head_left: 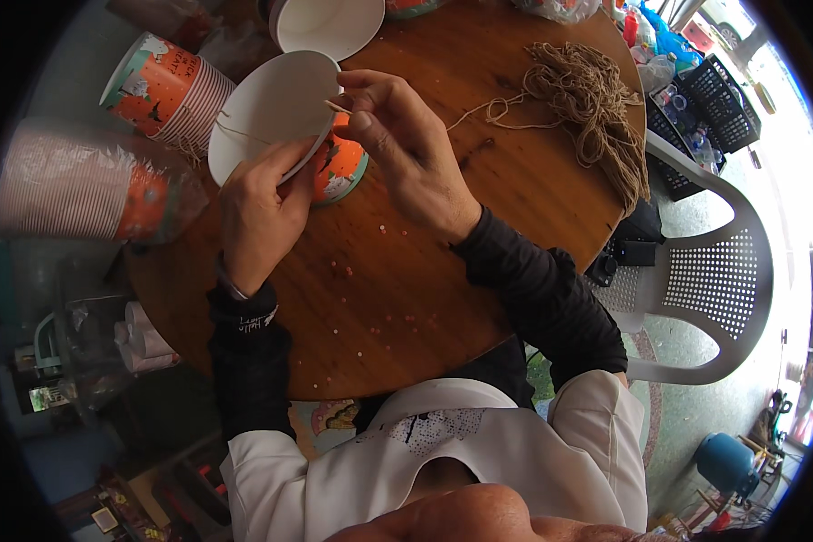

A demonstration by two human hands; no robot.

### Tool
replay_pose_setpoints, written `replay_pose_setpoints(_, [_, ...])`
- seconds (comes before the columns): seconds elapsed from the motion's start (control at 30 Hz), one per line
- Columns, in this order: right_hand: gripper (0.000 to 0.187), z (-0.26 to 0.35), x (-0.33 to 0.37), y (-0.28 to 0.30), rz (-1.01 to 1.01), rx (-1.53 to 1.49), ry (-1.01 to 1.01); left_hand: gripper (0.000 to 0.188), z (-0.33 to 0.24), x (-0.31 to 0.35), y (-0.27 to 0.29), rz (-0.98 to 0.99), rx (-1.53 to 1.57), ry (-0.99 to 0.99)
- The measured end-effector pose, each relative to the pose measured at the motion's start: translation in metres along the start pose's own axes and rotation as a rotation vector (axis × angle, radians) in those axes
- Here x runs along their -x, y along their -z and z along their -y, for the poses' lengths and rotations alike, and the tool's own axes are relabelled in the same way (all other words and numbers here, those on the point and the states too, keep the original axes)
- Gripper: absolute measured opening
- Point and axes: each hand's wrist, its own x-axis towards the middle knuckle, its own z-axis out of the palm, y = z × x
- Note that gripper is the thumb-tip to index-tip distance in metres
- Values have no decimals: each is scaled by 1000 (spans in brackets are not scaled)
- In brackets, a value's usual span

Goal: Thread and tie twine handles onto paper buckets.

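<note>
A large paper bucket, white inside and orange and green outside, is tilted over the table with its open mouth facing up and left. My left hand grips its near rim, fingers inside the wall and thumb outside. My right hand is at the right side of the rim, thumb and forefinger pinched on a short tan end of twine. A thin strand also shows inside the bucket. At the right, a loose heap of tan twine lies on the table, one strand trailing toward my right hand.
Stacked orange paper buckets and a plastic-wrapped stack stand at the left. Another white bucket is at the back. Small pale dots lie scattered on the round wooden table. A grey plastic chair and black crates are at the right.
</note>
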Motion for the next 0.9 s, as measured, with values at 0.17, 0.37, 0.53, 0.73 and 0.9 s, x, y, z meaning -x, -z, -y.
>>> replay_pose_setpoints(0.17, [10,-7,-4,2,-15,67,67,18,1,-2,-2,-8,4,-28])
replay_pose_setpoints(0.37, [11,-4,-1,0,13,110,102,25,0,-14,3,73,109,90])
replay_pose_setpoints(0.53, [12,-3,-3,7,-4,74,42,29,13,-22,1,175,174,17])
replay_pose_setpoints(0.73, [14,-5,-7,12,-73,-211,-71,22,9,-22,7,217,214,87])
replay_pose_setpoints(0.9, [14,-14,-4,11,-135,-99,-119,13,18,-19,5,151,182,59])
